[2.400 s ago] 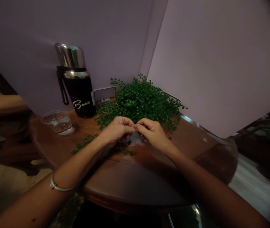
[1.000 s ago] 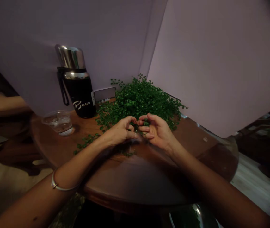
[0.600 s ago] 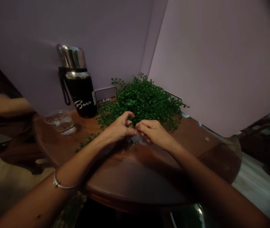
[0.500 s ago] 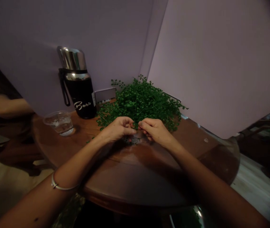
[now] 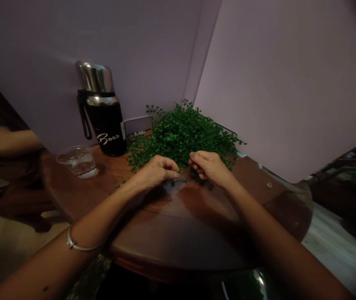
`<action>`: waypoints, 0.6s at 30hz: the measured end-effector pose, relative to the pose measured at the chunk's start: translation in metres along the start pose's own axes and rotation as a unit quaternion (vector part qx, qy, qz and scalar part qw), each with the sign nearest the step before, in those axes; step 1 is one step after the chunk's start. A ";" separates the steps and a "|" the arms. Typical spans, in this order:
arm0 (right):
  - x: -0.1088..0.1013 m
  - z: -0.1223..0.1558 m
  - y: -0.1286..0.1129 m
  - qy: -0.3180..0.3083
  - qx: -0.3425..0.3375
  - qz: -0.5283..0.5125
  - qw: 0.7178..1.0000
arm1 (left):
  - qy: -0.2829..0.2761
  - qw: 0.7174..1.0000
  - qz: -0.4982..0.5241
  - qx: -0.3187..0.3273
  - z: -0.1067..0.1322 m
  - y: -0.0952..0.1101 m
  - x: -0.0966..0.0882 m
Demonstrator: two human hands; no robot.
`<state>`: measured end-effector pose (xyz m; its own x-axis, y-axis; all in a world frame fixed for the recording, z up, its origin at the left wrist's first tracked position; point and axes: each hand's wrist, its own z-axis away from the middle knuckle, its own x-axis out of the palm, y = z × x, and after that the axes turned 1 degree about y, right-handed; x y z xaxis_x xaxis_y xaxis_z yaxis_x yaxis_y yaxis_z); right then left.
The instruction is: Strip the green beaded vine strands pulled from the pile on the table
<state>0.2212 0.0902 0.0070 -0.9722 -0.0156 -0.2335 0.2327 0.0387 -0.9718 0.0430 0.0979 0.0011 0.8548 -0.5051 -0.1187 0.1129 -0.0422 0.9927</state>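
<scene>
A heap of small-leaved green sprigs (image 5: pixel 186 133) lies at the back of a round brown wooden table (image 5: pixel 171 225). My left hand (image 5: pixel 154 171) is closed in a pinch on a thin green sprig (image 5: pixel 179 180) at the heap's front edge. My right hand (image 5: pixel 209 166) is closed on the other end of what looks like the same sprig, a little to the right. The two hands are a few centimetres apart. A silver bangle (image 5: pixel 76 246) circles my left wrist.
A black and steel flask (image 5: pixel 101 110) stands at the back left, with a clear plastic cup (image 5: pixel 77 160) of water in front of it. A small grey box (image 5: pixel 138 125) leans on the wall. Another person's arm (image 5: pixel 6 141) shows at the far left. Walls meet behind the heap.
My hands, fingertip to fingertip half a second ago, have drawn apart; the right hand has moved right and slightly back toward the heap.
</scene>
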 end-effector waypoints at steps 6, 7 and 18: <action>-0.003 -0.007 0.010 -0.060 0.099 -0.155 0.981 | -0.041 0.999 0.027 -0.017 0.006 0.007 -0.001; -0.003 -0.009 0.011 -0.044 0.088 -0.141 0.985 | -0.046 0.998 0.032 -0.018 0.006 0.007 -0.002; 0.009 0.007 0.001 -0.158 -0.162 0.185 0.956 | -0.048 0.998 -0.014 -0.025 0.003 0.002 -0.002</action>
<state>0.2132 0.0833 0.0037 -0.7572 -0.2392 -0.6078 0.4901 0.4070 -0.7708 0.0402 0.0956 0.0038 0.7986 -0.5852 -0.1408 0.1627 -0.0154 0.9866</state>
